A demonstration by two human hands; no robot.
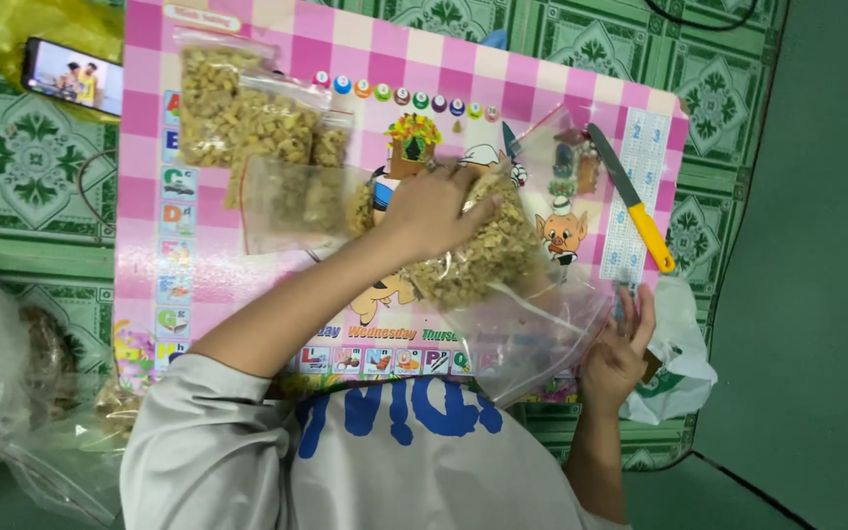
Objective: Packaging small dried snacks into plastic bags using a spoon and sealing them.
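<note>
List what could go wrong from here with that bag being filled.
The left hand presses a heap of light brown pieces at the clear bag, which the right hand holds by one edge; pieces might spill onto the pink mat. The yellow-handled knife lies uncovered close by, so a reaching hand could brush its blade.

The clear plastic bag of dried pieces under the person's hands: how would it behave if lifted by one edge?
The clear plastic bag would likely sag: its film is thin and creased. The tan dried pieces look loose, so they would probably slide towards the low end. The left hand presses on the heap; the right hand holds the bag's edge, suggesting it needs two-handed support.
</note>
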